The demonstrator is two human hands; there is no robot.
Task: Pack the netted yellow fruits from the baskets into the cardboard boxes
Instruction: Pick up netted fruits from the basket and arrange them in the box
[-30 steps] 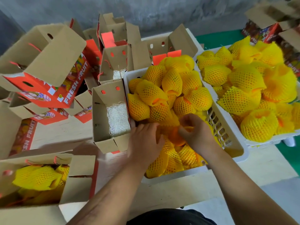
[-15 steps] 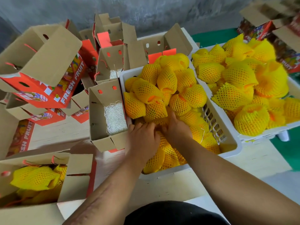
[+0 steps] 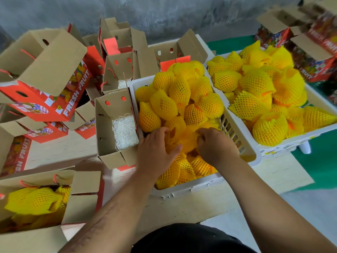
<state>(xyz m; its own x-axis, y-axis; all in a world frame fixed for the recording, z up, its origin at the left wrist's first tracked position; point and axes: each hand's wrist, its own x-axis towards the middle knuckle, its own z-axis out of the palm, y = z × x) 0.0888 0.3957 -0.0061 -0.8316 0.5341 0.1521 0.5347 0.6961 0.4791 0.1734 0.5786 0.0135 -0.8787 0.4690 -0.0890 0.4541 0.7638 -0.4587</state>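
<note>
Two hands are seen inside the nearer white basket [image 3: 235,161], among the netted yellow fruits [image 3: 182,99]. The left hand [image 3: 156,152] is laid over the pile with fingers curled loosely onto a fruit; whether a firm hold is made cannot be told. The right hand [image 3: 215,145] is bunched, its fingertips pinching the foam net of a fruit at the centre of the pile. A second white basket [image 3: 319,99], heaped full, is set just beside on the right. An open cardboard box [image 3: 107,136] lined with white shredded paper [image 3: 125,132] is placed touching the nearer basket's left wall and is judged the likely destination. The fruit is best cupped underneath rather than lifted by its net, which could slip off, and lowered onto the padding, not dropped
</note>
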